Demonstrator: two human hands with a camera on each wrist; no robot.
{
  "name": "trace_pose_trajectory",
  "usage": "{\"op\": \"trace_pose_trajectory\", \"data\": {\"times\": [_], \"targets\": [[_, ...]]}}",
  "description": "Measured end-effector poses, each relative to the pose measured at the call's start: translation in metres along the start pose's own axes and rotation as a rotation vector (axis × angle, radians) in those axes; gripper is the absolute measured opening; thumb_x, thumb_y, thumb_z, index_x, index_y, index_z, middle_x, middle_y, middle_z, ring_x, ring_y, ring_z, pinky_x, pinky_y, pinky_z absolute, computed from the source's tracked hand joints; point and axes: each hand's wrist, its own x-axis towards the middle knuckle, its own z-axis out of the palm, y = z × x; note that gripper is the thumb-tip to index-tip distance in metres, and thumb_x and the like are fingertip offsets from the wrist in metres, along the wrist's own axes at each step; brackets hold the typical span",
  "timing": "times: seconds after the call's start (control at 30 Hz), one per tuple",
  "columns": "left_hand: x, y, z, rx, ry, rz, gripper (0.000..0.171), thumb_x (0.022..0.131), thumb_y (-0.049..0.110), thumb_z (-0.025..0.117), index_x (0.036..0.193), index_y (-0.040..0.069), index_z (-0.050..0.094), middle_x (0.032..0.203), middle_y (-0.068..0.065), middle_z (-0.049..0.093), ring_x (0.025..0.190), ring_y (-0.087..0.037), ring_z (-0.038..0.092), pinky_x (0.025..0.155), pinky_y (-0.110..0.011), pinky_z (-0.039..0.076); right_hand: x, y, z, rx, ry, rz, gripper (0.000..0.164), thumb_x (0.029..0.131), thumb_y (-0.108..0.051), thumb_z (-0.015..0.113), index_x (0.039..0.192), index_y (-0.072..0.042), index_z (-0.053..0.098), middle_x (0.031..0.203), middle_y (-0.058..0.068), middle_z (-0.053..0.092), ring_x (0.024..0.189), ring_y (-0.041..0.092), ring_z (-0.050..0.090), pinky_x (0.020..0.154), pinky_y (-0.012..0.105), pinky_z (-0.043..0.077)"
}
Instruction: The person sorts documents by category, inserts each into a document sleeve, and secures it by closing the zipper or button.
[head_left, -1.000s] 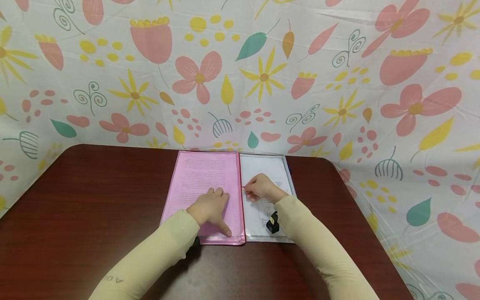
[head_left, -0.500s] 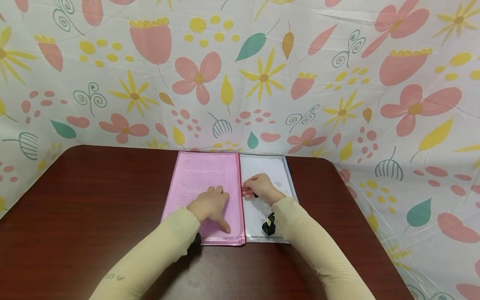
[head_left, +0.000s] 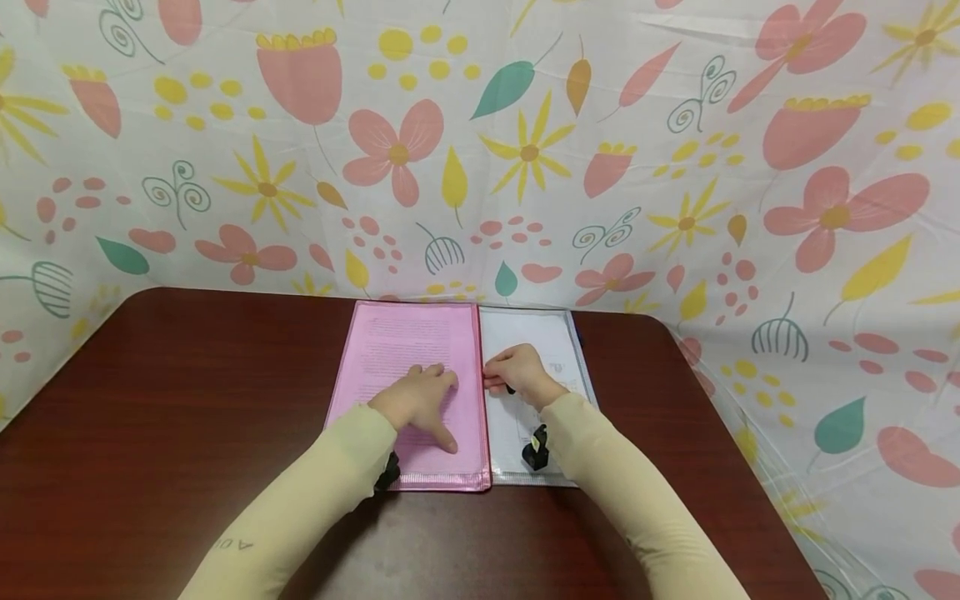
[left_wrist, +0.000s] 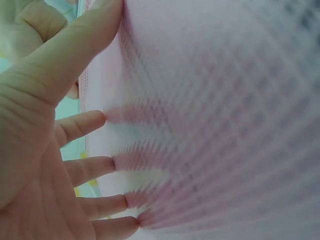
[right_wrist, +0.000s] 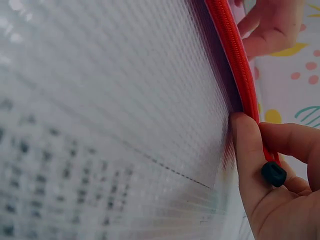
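Note:
A pink zip document pouch (head_left: 397, 342) with a printed sheet showing through lies flat on the table, its right edge overlapping a clear white pouch (head_left: 517, 329). My left hand (head_left: 416, 404) rests on the pink pouch, fingers and thumb spread; the left wrist view has its fingertips (left_wrist: 107, 162) touching the mesh-patterned plastic. At the pink pouch's right edge, my right hand (head_left: 522, 372) pinches the red zipper edge between thumb and forefinger. In the right wrist view the red zipper (right_wrist: 235, 50) runs up from those fingers, and a zipper pull with a dark end (right_wrist: 274, 174) hangs against them.
Both pouches sit near the back of the dark wooden table (head_left: 195, 400), close to a flower-printed cloth (head_left: 450, 150) hanging behind it. A black wrist device (head_left: 536, 450) sits by the right cuff, over the white pouch.
My right fingers have come in against the zipper edge, where a bit of the red pull showed earlier. The left hand has shifted slightly up the pouch.

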Motion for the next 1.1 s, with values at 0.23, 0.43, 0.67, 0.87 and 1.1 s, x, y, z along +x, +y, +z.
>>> {"op": "trace_pose_trajectory", "data": {"times": [0.23,0.43,0.67,0.87,1.1], "targets": [[0.004,-0.005,0.002,0.018,-0.010,-0.005,0.121,0.049,0.056,0.087,0.146,0.006,0.033,0.154,-0.017,0.025,0.137,-0.045,0.025,0.110,-0.055,0.030,0.001,0.001,0.002,0.015,0.022,0.000,0.020,0.087,-0.001,0.062,0.102,0.011,0.065,0.076,0.014,0.071,0.061,0.013,0.066,0.059,0.025,0.057],[0.004,-0.005,0.003,0.032,-0.003,-0.007,0.122,0.048,0.058,0.086,0.145,0.006,0.034,0.154,-0.016,0.026,0.137,-0.044,0.025,0.110,-0.053,0.031,0.001,-0.001,0.004,0.047,0.041,0.000,0.018,0.087,0.000,0.062,0.100,0.011,0.065,0.071,0.013,0.069,0.060,0.014,0.066,0.060,0.026,0.057],[0.003,-0.006,0.005,0.041,-0.009,-0.015,0.122,0.048,0.058,0.086,0.146,0.007,0.034,0.154,-0.016,0.026,0.137,-0.044,0.025,0.110,-0.053,0.031,0.002,-0.003,0.006,0.072,0.048,-0.004,0.019,0.086,0.001,0.062,0.101,0.013,0.064,0.068,0.011,0.067,0.058,0.014,0.065,0.060,0.027,0.057],[-0.001,-0.008,0.005,0.050,-0.012,-0.021,0.124,0.045,0.059,0.087,0.145,0.007,0.035,0.153,-0.015,0.027,0.137,-0.042,0.027,0.108,-0.053,0.034,0.002,-0.006,0.009,0.077,0.045,-0.004,0.020,0.086,0.002,0.062,0.103,0.013,0.064,0.071,0.012,0.068,0.059,0.014,0.066,0.060,0.027,0.057],[-0.004,-0.010,0.007,0.066,0.006,-0.009,0.122,0.043,0.060,0.087,0.142,0.007,0.039,0.150,-0.014,0.032,0.133,-0.041,0.032,0.103,-0.053,0.040,0.004,-0.008,0.013,0.072,0.079,-0.011,0.018,0.086,0.002,0.063,0.100,0.012,0.065,0.072,0.012,0.068,0.058,0.012,0.065,0.058,0.024,0.056]]}}
